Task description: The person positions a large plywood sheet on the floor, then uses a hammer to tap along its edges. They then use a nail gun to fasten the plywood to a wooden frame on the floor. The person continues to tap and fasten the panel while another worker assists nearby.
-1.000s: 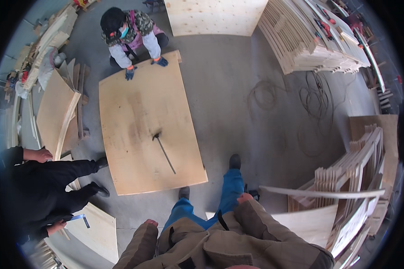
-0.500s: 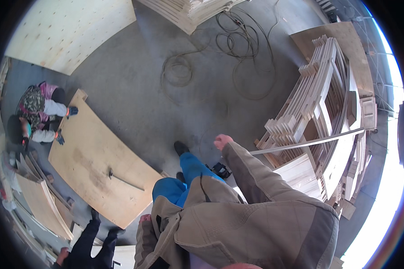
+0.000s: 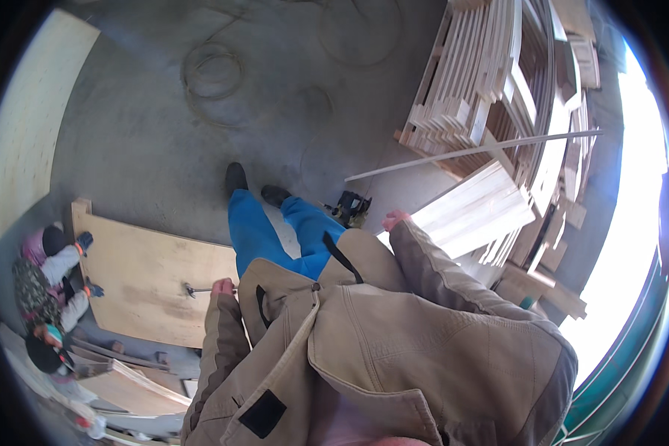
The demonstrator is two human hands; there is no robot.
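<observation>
- The left hand (image 3: 224, 286) hangs over the right part of a large plywood board (image 3: 141, 267); its fingers look bunched together, but whether they pinch anything I cannot tell.
- The hammer (image 3: 191, 290) lies on that board, immediately left of the left hand's fingers. Its head is the far-left end, and its long axis runs roughly left to right, handle toward the hand. The hand and sleeve hide the rest of the handle, so touch or gap between them cannot be told.
- Of the two hands, the left is clearly the nearer to the hammer; the right hand (image 3: 396, 218) is well apart from it, across the body.
- The right hand's fingers appear loosely curled, with nothing visible in them, though the palm is hidden. A dark power tool (image 3: 352, 208) sits near it, to its left and slightly farther off, with a gap between.
- A pale panel (image 3: 474, 212) lies right of the right hand; beyond it, a long wooden strip (image 3: 476, 152) slants from left to far right, by stacked wooden frames (image 3: 461, 85).
- At the board's left end, a crouching co-worker's gloved hands (image 3: 93, 288) rest at its edge.
</observation>
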